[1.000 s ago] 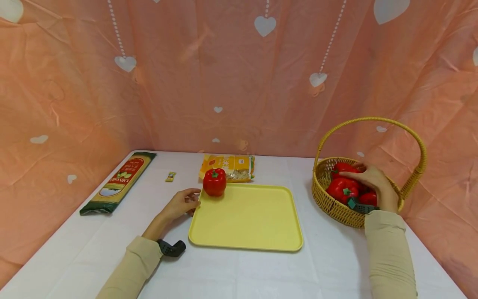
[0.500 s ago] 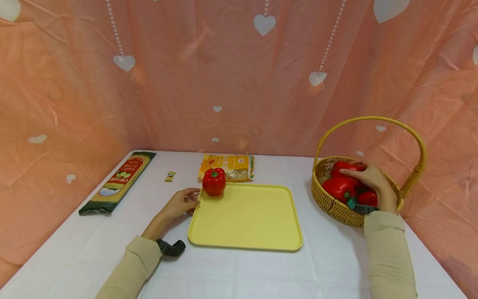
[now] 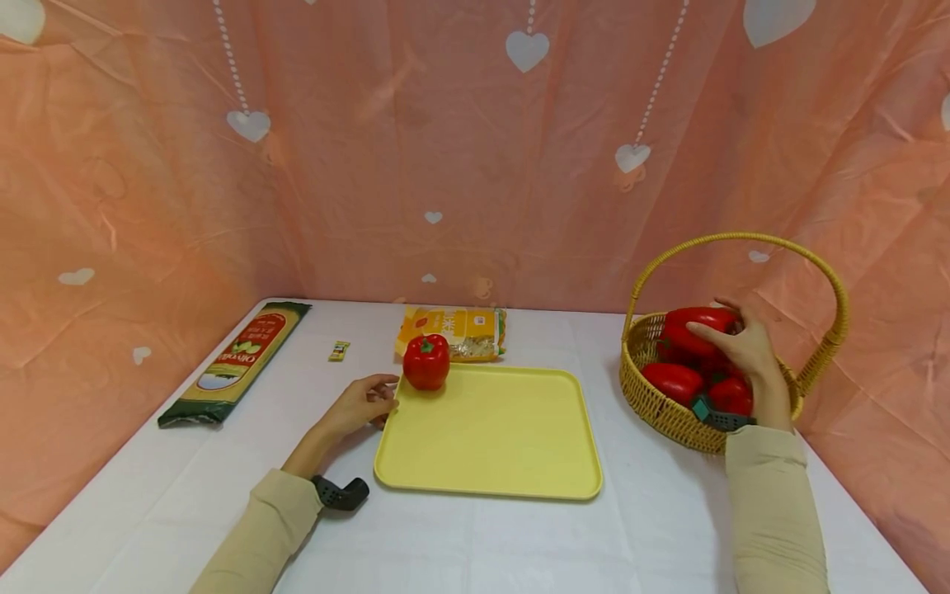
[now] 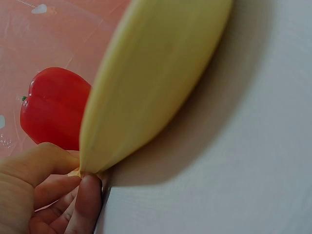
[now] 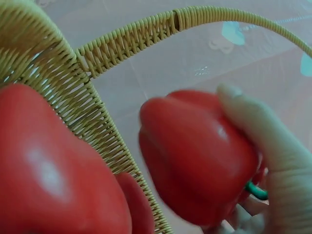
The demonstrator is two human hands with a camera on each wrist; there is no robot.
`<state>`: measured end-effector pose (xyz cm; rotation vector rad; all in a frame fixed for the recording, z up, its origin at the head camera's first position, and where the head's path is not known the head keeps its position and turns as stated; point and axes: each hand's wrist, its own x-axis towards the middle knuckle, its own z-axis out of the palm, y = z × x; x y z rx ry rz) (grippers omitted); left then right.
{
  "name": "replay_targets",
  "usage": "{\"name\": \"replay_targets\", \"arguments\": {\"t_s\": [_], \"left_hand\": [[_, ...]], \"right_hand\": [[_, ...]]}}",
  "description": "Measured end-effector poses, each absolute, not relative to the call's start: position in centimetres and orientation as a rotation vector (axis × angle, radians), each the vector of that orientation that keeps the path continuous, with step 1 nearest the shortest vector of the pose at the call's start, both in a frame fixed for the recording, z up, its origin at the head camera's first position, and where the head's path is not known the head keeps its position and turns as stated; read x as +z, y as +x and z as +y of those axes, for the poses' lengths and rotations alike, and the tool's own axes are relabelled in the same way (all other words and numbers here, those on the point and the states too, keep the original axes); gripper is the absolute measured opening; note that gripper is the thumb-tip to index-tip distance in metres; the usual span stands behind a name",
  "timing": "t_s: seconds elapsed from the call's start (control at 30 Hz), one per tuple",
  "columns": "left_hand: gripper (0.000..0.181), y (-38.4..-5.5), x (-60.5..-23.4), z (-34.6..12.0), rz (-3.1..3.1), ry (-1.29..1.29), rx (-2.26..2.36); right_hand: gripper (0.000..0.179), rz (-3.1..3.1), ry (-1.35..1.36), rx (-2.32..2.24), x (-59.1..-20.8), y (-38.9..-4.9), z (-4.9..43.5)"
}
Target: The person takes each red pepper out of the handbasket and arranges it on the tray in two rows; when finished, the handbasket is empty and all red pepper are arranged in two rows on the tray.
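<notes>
My left hand (image 3: 362,404) pinches the left edge of a yellow tray (image 3: 497,437) between thumb and fingers, as the left wrist view shows close up. On the tray's far left corner stands a red bell pepper (image 3: 426,365) with its green stem up. Over the wicker basket (image 3: 671,427) at the right, my right hand (image 3: 751,342) grips another red bell pepper (image 5: 200,151) with the thumb along its side. Its green stem (image 5: 257,190) points toward the palm in the right wrist view. Below it, more red peppers (image 3: 673,383) lie inside the basket.
A tall arched handle (image 3: 735,238) rises over the basket. Behind the tray lies a yellow grain bag (image 3: 475,334). A small yellow packet (image 3: 338,351) and a long green-and-red Olivoila package (image 3: 241,359) lie to the left on the white tablecloth (image 3: 534,544).
My right hand has lifted the red bell pepper upward from among the others, and another pepper in the basket has shifted. The left hand and the tray have stayed put.
</notes>
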<state>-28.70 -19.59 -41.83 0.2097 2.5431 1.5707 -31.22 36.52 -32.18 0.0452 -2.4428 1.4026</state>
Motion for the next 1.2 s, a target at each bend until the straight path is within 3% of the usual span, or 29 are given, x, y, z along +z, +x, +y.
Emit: {"name": "replay_targets", "arguments": {"t_s": [0.23,0.7,1.2], "left_hand": [[0.050,-28.6,-41.8,-19.6,2.547,0.204,1.568],[0.049,-28.7,-41.7,-19.6,2.548,0.210,1.566],[0.048,-28.6,-41.7,-19.6,2.547,0.230,1.563]], "right_hand": [[0.079,-2.547,-0.049,1.319,-30.9,-30.7,35.5],[0.051,-2.421,0.284,1.383,-27.9,-28.9,31.3],[0.075,-2.267,0.661,1.538,-27.7,-30.6,21.5]]}}
